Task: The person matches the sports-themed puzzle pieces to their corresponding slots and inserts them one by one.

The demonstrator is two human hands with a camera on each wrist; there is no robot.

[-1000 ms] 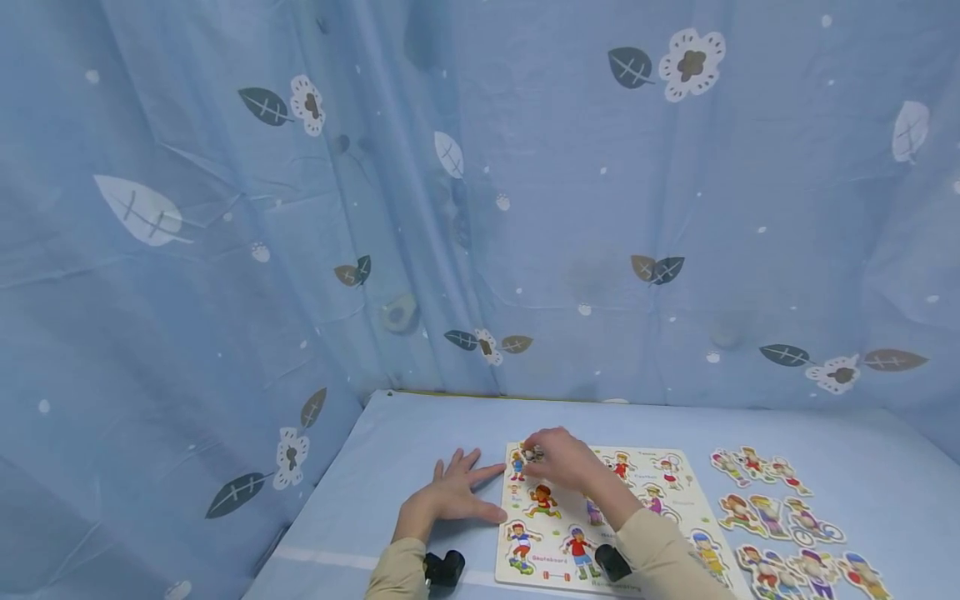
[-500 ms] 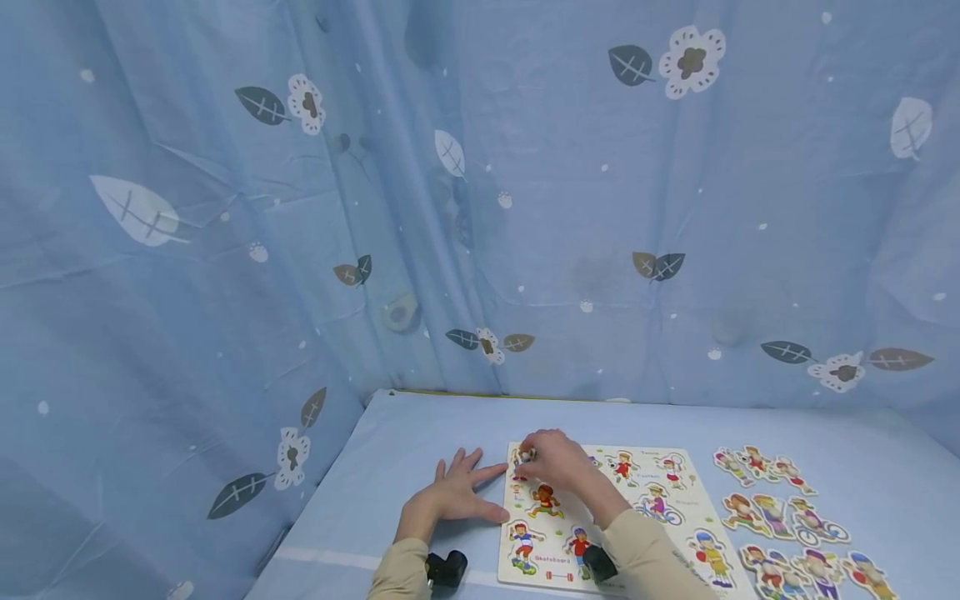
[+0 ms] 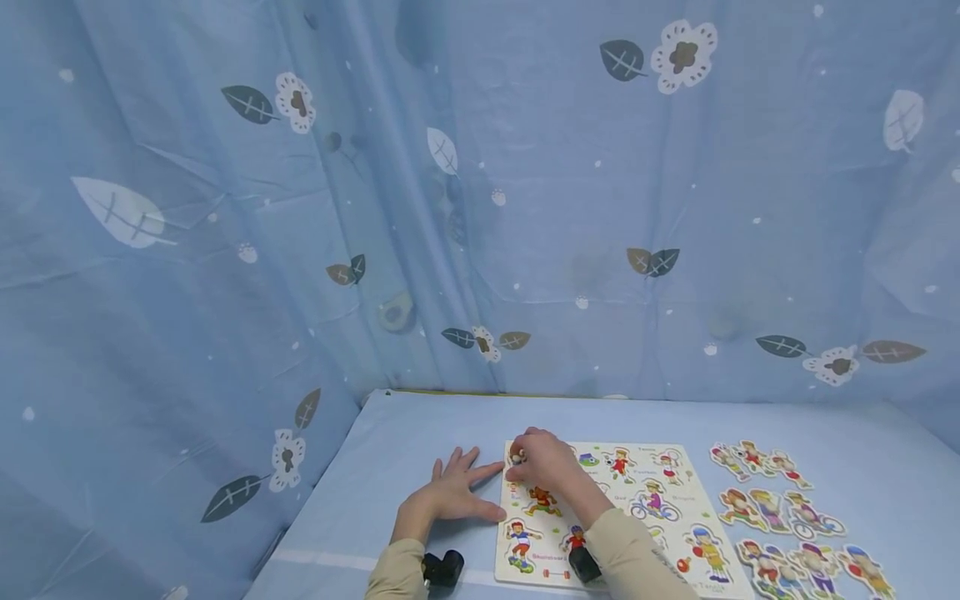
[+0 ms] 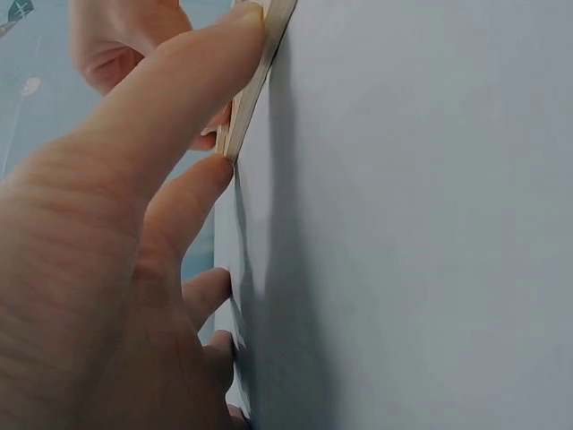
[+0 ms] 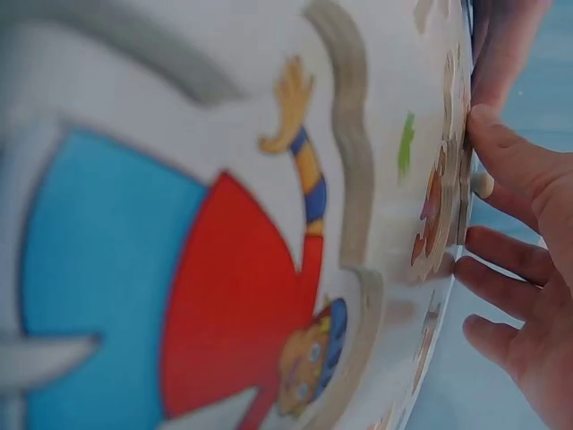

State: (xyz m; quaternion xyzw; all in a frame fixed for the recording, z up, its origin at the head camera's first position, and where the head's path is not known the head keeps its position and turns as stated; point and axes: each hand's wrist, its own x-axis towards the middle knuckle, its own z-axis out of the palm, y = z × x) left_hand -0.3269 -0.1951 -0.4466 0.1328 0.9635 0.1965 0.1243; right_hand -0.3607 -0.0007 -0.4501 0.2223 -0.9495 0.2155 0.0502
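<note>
A pale wooden puzzle board (image 3: 693,518) printed with sporty children lies on the table. My right hand (image 3: 546,463) is at its far left corner, holding a small knobbed puzzle piece between thumb and fingers. In the right wrist view, the piece's round knob (image 5: 483,185) shows between them, and the piece lies against the board; whether it is fully in its recess I cannot tell. My left hand (image 3: 447,493) lies spread on the table, its thumb and index fingertip touching the board's left edge (image 4: 255,85). The held piece's picture is mostly hidden.
To the board's right lie several loose figure pieces in rows, among them a cyclist piece (image 3: 813,514) and a blue-capped piece (image 3: 866,571). A blue patterned curtain (image 3: 555,208) hangs behind the pale blue table cover (image 3: 420,425).
My right hand has shifted left with the piece, from beside the blue-clad figure's spot to over it at the board's corner. The left hand has stayed at the board's edge.
</note>
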